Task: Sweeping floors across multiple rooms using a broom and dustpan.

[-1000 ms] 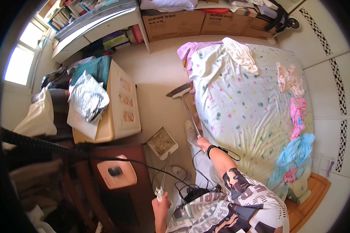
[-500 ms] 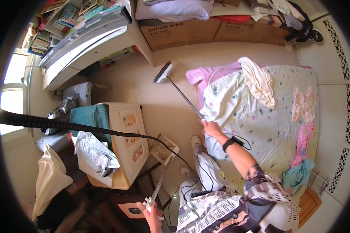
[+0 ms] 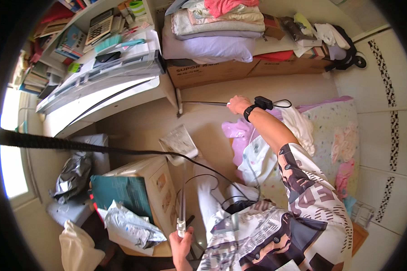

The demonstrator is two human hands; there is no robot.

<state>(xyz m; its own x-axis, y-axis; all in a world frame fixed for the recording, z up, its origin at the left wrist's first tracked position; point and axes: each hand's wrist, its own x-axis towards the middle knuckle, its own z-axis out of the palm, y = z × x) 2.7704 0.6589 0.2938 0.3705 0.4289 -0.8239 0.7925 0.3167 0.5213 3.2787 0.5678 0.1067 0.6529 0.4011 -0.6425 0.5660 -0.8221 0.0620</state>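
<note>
My right hand (image 3: 238,105) is closed around the pole of a broom (image 3: 205,103), arm stretched far forward. The pole runs sideways to the left, and the broom head (image 3: 180,104) is beside the end panel of the white desk, seen edge-on. Low in the picture, my left hand (image 3: 182,244) grips the handle of a long-handled dustpan (image 3: 179,137). Its pale scoop is at the floor between the desk and the drawer cabinet, with grey debris in it. The broom head and the scoop are apart.
A drawer cabinet (image 3: 160,185) with a silver bag (image 3: 131,226) on top stands left of my legs. The bed (image 3: 321,158) with clothes is at right. Brown cartons (image 3: 212,72) line the far wall. A black cable (image 3: 122,149) crosses the view.
My right hand has moved forward, and the broom has swung from slanting over the floor to lying crosswise by the desk. My left hand has pushed the dustpan forward past the cabinet.
</note>
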